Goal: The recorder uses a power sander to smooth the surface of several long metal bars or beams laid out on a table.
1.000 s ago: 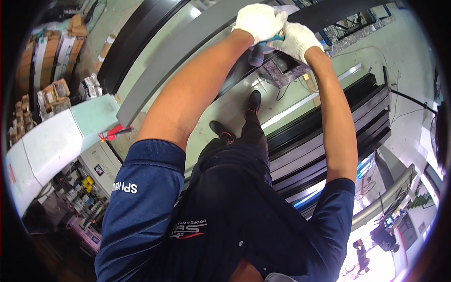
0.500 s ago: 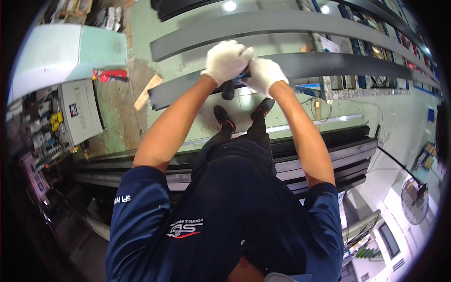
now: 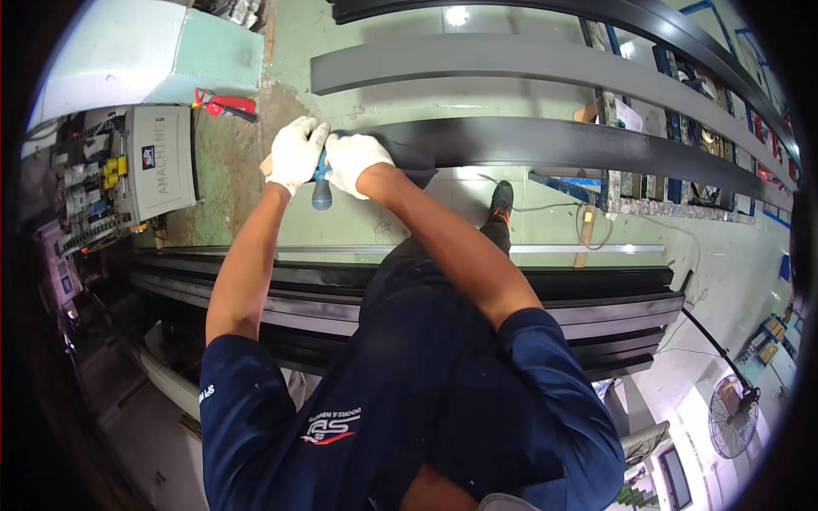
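Observation:
Both my hands wear white gloves and meet at the left end of a long dark grey metal profile [image 3: 545,140]. Between them is a blue hand tool with a dark, rounded handle end [image 3: 321,196] pointing down toward me. My left hand [image 3: 298,153] closes on the tool's left side, and my right hand [image 3: 358,162] is closed against its right side. The gloves cover most of the tool, so its exact kind is hidden. Near my right wrist, a dark piece [image 3: 417,170] like cloth overhangs the profile's near edge.
Another grey profile [image 3: 460,64] lies parallel farther off, with racks [image 3: 673,200] under the right ends. Stacked dark profiles [image 3: 596,302] lie close to my body. A red fire extinguisher [image 3: 230,106] and a light machine cabinet [image 3: 162,166] stand left; a fan [image 3: 734,416] stands right.
Both hands have moved left along the profile with the blue tool, reaching its left end. My body has shifted, and only one shoe now shows.

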Available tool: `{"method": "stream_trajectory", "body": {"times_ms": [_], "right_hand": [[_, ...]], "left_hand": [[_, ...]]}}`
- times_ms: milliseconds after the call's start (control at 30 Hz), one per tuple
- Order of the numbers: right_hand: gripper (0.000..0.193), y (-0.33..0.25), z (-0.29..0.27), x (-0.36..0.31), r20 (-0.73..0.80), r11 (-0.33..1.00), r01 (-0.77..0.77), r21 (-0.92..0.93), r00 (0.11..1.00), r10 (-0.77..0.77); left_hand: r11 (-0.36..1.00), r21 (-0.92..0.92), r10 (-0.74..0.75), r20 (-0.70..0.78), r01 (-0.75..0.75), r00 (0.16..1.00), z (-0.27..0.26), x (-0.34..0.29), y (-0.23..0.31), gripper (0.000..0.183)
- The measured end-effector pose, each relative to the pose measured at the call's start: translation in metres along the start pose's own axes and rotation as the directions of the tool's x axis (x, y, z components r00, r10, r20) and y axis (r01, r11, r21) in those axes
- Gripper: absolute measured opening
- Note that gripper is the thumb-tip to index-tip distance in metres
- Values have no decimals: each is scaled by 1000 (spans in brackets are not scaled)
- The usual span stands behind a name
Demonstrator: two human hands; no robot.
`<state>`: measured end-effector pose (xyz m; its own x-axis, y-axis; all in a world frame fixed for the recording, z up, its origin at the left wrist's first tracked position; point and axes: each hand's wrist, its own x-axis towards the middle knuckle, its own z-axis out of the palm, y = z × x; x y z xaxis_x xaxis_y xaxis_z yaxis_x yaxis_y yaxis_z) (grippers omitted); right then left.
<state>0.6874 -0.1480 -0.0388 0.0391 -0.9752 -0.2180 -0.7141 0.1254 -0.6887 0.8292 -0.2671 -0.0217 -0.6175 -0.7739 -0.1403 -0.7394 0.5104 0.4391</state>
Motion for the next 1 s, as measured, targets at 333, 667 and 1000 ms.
{"method": "stream_trajectory", "body": {"times_ms": [333,667,1000], "right_hand": [[60,174,-124,-194,-218,934,-324,151,911,351],[58,382,-289,-410,-498,705,-684,186,553,668],[48,432,-320,-424,-311,692,-688,218,623,718]], "left_hand": [[846,49,523,108,-530,845,119,88,272,34],[639,-174,765,248,-749,595,302,158,639,45],[640,-217,766,262,-737,588,308,156,658,46]]}}
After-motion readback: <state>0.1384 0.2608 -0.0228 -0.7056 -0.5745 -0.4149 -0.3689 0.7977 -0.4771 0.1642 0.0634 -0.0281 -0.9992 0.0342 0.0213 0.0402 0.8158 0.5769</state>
